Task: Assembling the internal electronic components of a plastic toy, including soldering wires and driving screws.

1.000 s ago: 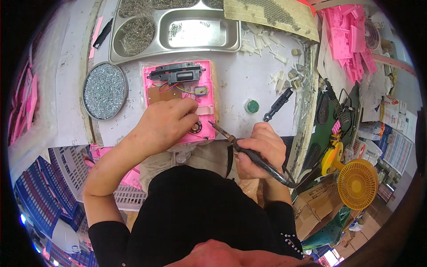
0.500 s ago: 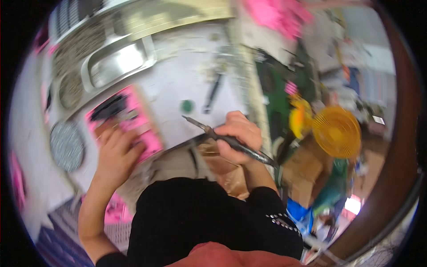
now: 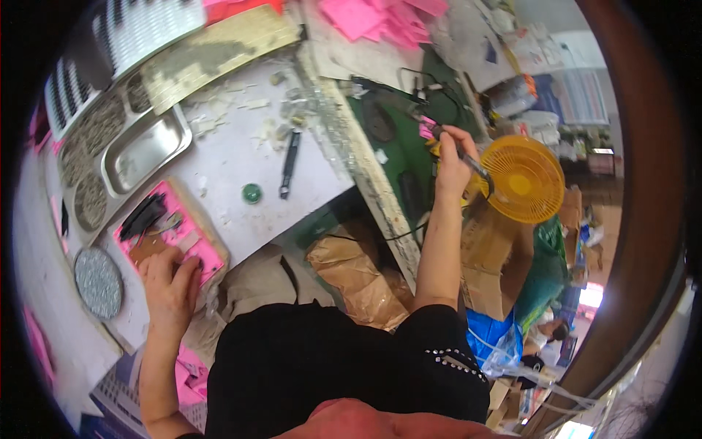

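Note:
My right hand [image 3: 456, 162] is closed around the dark handle of a soldering iron [image 3: 475, 170]. It is over the green surface on the right, beside a yellow basket [image 3: 537, 172]. The iron's front end points away from me, next to a small pink piece [image 3: 426, 127]; its tip cannot be made out. My left hand [image 3: 167, 289] rests on a pink block [image 3: 208, 252], fingers bent and thumb apart, touching a small brown piece [image 3: 146, 247]. Black wires [image 3: 143, 215] lie on the block's far part. A round green-lidded container [image 3: 251, 193] and a black tool [image 3: 290, 164] lie on the white worktop.
A metal compartment tray [image 3: 150, 150] with grey small parts stands at the left, near a round silvery pad [image 3: 99, 282]. White scraps [image 3: 219, 102] litter the far worktop. A raised ledge [image 3: 373, 190] separates it from the green surface. Below are brown paper [image 3: 358, 274] and a cardboard box [image 3: 493, 267].
My right hand has carried the soldering iron from over the white worktop to the right, above the green surface. The view has shifted too. My left hand is still at the pink block.

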